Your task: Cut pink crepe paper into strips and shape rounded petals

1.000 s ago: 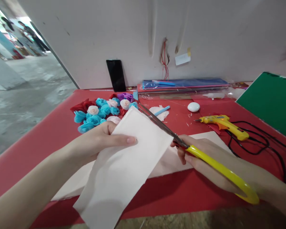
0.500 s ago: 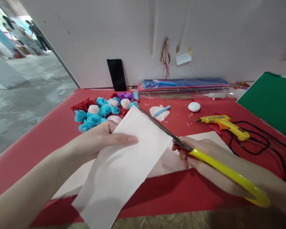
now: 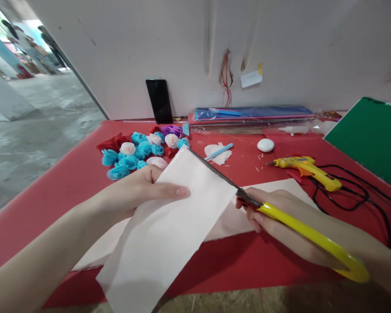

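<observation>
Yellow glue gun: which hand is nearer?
Right: the right hand, holding scissors, is on the near side of the glue gun; the left hand, gripping white paper, is farther left.

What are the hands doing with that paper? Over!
Left hand pinching white paper. Right hand gripping yellow-handled scissors along the paper's upper-right edge. Another white sheet underneath.

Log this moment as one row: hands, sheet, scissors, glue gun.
left hand: pinching white sheet | right hand: holding yellow-handled scissors | blades: along sheet's upper-right edge | glue gun: lying on red table
</observation>
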Available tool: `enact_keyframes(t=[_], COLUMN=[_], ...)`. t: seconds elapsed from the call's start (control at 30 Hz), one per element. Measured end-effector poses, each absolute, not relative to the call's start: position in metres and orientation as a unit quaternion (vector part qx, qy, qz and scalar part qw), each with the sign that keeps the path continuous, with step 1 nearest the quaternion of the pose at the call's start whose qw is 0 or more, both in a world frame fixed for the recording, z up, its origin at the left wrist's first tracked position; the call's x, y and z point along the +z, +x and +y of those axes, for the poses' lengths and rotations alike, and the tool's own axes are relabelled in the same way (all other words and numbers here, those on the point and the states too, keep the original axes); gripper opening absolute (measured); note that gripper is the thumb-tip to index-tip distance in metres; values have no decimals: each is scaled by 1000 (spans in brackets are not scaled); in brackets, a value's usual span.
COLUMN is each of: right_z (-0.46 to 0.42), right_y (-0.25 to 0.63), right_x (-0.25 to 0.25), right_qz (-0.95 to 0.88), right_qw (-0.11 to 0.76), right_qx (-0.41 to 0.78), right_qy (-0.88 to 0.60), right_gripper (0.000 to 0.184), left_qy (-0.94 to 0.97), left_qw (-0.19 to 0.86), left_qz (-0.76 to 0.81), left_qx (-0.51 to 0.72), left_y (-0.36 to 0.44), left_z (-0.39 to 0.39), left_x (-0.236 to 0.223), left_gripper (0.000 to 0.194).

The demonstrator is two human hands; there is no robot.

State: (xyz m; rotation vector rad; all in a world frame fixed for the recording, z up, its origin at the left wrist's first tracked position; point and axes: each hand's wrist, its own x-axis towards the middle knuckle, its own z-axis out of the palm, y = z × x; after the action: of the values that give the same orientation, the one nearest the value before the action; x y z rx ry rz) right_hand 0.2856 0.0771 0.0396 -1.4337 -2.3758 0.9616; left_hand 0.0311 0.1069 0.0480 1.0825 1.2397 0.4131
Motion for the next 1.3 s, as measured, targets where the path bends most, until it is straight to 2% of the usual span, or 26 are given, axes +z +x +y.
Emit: enact_keyframes(t=[0.3, 0.43, 0.53, 0.87, 0.97, 1.3], right_z=[76, 77, 76, 75, 75, 76], right_y=[285, 286, 285, 289, 289, 287], right_x=[43, 42, 38, 29, 32, 38], right_qz=[-815, -833, -816, -768, -765, -781], right_qw=[95, 86, 98, 143, 132, 98], right_qx=[329, 316, 312, 363, 364, 380], right_qy=[-468, -445, -477, -509, -514, -485], right_gripper=[13, 17, 10, 17, 18, 12], left_qy=[474, 475, 473, 473, 483, 467], left_qw=[669, 671, 672, 674, 679, 691], left_qz=[541, 538, 539, 530, 513, 521], left_qx=[189, 188, 186, 204, 206, 180], left_y=[31, 32, 32, 30, 27, 36], left_z=[108, 106, 106, 108, 111, 104], left_x=[46, 49, 51, 47, 43, 52], left_gripper=[16, 16, 15, 15, 20, 13])
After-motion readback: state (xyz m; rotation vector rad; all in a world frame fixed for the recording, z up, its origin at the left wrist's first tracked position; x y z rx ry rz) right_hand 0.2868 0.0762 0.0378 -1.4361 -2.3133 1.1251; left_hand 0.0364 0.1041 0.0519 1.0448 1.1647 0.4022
